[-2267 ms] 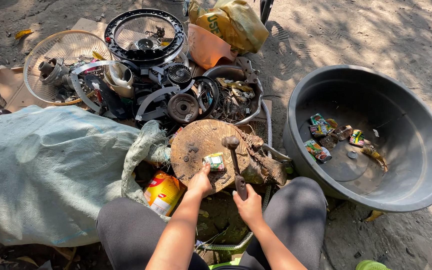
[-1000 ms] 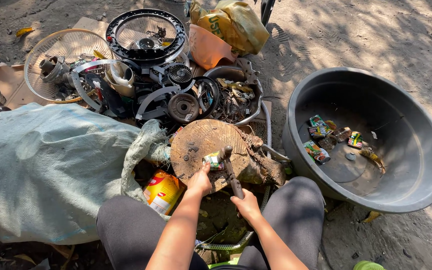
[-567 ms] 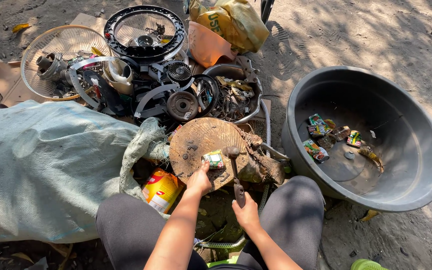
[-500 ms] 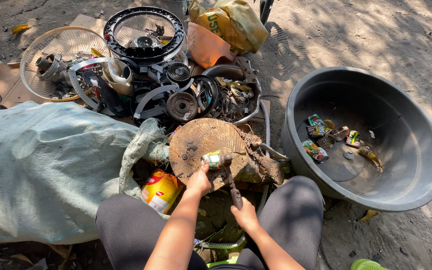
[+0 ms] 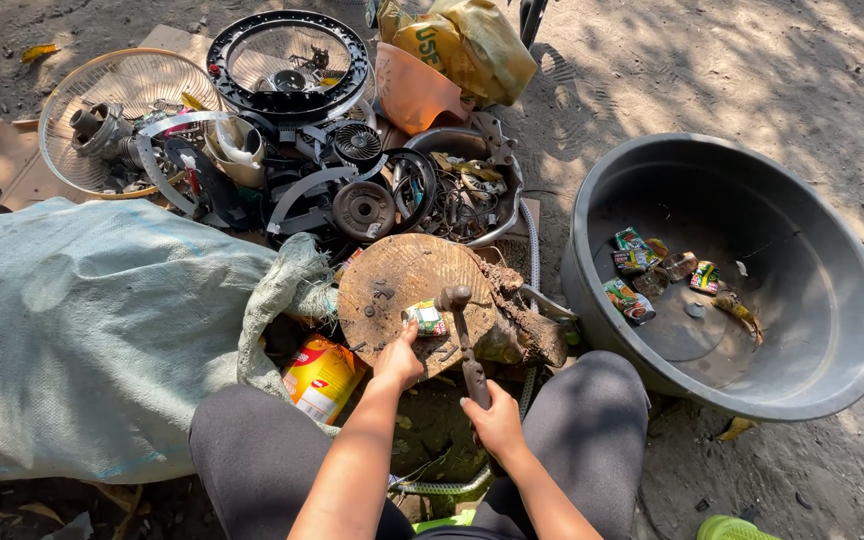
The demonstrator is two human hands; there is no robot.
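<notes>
Resting on the near edge of the round wooden block (image 5: 402,290), the left hand (image 5: 398,362) pinches a small crushed can (image 5: 425,319) with a green and white label, fingertips touching its near side. The right hand (image 5: 497,420) is wrapped around the handle of a hammer (image 5: 463,335), whose head sits just beside the can on its right. To the right, a grey tub (image 5: 802,240) holds several flattened cans (image 5: 642,275) with green, red and yellow labels, grouped at its left centre. Left of the block, a pale woven sack (image 5: 92,330) lies open; a yellow and red package (image 5: 322,375) shows at its mouth. Beyond the block lies scrap metal (image 5: 352,190).
</notes>
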